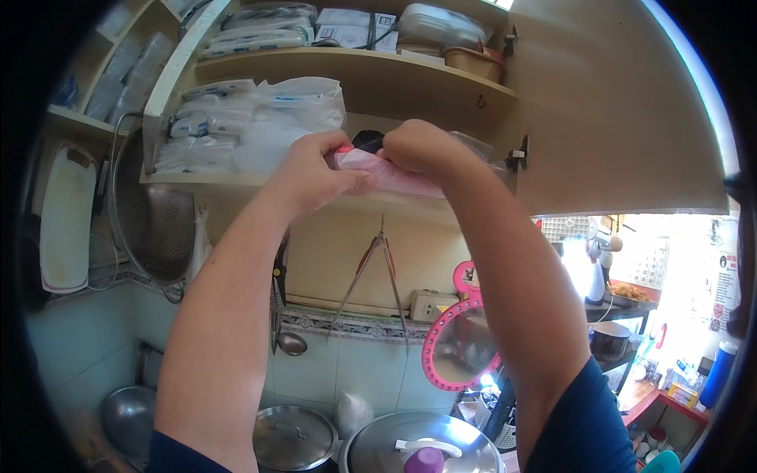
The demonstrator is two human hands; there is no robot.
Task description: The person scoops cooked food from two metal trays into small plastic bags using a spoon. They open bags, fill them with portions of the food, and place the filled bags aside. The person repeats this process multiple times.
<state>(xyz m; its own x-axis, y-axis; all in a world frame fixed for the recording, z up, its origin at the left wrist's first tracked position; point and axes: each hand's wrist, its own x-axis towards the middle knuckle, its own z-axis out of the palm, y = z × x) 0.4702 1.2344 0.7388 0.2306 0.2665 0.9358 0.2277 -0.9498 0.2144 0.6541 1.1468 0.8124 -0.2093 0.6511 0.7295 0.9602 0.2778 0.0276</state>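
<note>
Both my arms reach up to the lower shelf [236, 179] of an open wall cabinet. A pink and white plastic packet [402, 175] lies between my hands at the shelf's front edge. My left hand [319, 171] grips its left end, thumb below and fingers above. My right hand [423, 148] is curled at the packet's upper edge, its fingertips pinching there; what they pinch is partly hidden. Behind the packet sits a dark object [368, 141], mostly covered. Stacked packs of clear plastic bags [207, 124] fill the shelf to the left.
The cabinet door [615, 112] hangs open at right. Below hang metal tongs [381, 260], a pink-framed mirror [429, 355] and a ladle [292, 343]. Lidded pots [295, 437] stand underneath. A colander [157, 219] and a cutting board [68, 219] hang at left.
</note>
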